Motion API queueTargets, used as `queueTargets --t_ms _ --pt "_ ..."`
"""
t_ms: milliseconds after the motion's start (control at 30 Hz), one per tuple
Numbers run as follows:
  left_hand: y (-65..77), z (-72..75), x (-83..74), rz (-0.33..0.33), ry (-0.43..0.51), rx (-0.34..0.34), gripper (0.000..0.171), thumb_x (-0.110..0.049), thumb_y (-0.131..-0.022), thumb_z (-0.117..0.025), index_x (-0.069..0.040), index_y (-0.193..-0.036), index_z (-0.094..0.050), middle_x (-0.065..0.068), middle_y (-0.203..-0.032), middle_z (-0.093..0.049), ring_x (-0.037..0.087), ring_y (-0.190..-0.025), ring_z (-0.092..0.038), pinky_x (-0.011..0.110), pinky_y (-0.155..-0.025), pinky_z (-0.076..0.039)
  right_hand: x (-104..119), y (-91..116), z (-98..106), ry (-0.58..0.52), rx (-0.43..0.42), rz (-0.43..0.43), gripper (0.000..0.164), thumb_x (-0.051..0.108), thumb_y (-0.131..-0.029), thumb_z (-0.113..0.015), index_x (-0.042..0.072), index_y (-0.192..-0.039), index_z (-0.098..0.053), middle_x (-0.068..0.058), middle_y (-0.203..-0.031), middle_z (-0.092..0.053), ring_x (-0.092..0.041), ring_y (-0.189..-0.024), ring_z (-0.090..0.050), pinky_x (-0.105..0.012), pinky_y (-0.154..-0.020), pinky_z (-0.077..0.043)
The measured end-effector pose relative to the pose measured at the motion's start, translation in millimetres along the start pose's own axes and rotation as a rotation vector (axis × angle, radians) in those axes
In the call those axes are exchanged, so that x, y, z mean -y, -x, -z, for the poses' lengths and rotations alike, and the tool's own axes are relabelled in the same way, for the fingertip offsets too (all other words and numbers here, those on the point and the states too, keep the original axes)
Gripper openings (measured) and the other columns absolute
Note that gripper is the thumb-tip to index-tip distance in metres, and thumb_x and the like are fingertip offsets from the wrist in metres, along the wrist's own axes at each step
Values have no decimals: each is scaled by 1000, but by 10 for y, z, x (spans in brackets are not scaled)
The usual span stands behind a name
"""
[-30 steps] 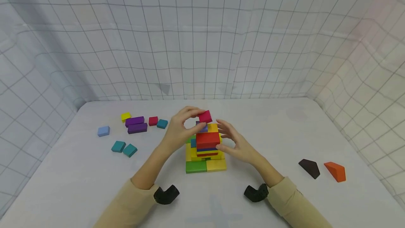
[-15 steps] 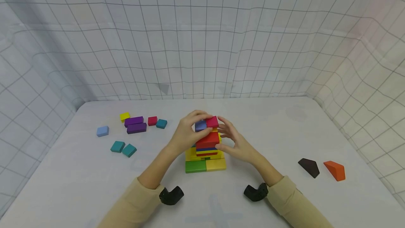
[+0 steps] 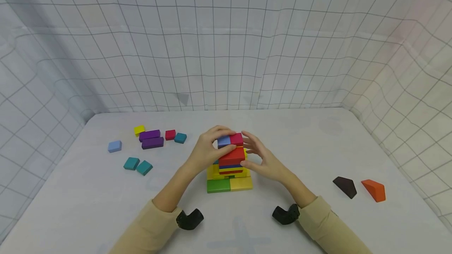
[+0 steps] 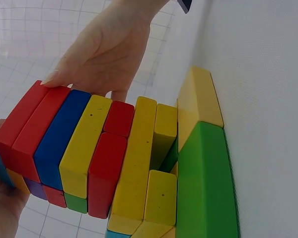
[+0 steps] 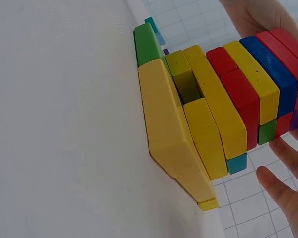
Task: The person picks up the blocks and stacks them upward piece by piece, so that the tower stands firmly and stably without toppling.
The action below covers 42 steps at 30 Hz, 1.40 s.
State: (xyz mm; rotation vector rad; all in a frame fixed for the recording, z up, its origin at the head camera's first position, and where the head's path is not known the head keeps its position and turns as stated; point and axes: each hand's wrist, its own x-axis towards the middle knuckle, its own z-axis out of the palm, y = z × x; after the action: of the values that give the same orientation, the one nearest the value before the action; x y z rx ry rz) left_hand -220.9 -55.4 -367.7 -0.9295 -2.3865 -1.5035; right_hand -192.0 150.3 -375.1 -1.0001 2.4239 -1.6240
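A tower of coloured building blocks (image 3: 232, 156) stands in the middle of the table, and a crimson block (image 3: 236, 139) sits beside a blue block (image 3: 223, 141) on top. My left hand (image 3: 206, 149) pinches the crimson block, forefinger behind and thumb in front. My right hand (image 3: 265, 160) is held loosely round the tower's right side. In the left wrist view its thumb touches the corner of a red block (image 4: 39, 134), while its other fingertips are partly hidden. The right wrist view shows the yellow and green base (image 5: 164, 109) flat on the table.
To the left lie two purple blocks (image 3: 152, 143), two teal blocks (image 3: 132, 163), a light blue block (image 3: 114, 146), a yellow block (image 3: 139, 130), a small red block (image 3: 170, 135) and a blue-teal block (image 3: 180, 138). A dark brown piece (image 3: 345, 187) and an orange piece (image 3: 374, 190) lie right.
My left hand has brought the crimson block rightward and down onto the tower's top, beside the blue block. The right hand has barely moved.
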Motion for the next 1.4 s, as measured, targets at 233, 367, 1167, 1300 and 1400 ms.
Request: queueTargets --t_ms 233,367,1167,1300,1400 --pt "8 14 27 22 42 11 34 -11 -81 -69 -5 -114 -62 10 -115 -58 25 -106 -54 37 -82 -51 11 -5 3 49 -4 32 72 -1 -83 -60 0 -142 -19 -20 -140 -34 -33 -125 -38 -54 -98 -35" --pt "4 17 35 23 55 14 34 -11 -81 -69 -4 -114 -62 10 -116 -58 26 -106 -54 40 -83 -51 26 -5 15 82 -6 59 71 -3 -82 -61 -1 -141 -22 -19 -142 -32 -32 -125 -38 -52 -99 -35" --pt "449 733 1223 207 -401 -74 45 -3 -82 -63 0 -125 -52 19 -131 -46 37 -124 -35 55 -104 -21 15 6 8 84 -15 84 67 -5 -80 -62 -4 -138 -28 -21 -139 -34 -35 -121 -42 -56 -94 -38" --pt "465 778 1301 193 -496 -42 42 -8 -85 -62 0 -125 -52 20 -130 -47 39 -123 -36 58 -103 -18 25 1 8 91 -20 87 67 -6 -80 -62 -4 -138 -28 -21 -139 -35 -35 -121 -43 -55 -94 -38" --pt "461 792 1324 188 -526 -63 37 -7 -85 -63 2 -120 -55 23 -125 -51 39 -120 -40 56 -102 -21 35 -2 5 97 -18 79 67 -5 -80 -62 -4 -138 -28 -21 -139 -35 -34 -121 -43 -54 -94 -39"
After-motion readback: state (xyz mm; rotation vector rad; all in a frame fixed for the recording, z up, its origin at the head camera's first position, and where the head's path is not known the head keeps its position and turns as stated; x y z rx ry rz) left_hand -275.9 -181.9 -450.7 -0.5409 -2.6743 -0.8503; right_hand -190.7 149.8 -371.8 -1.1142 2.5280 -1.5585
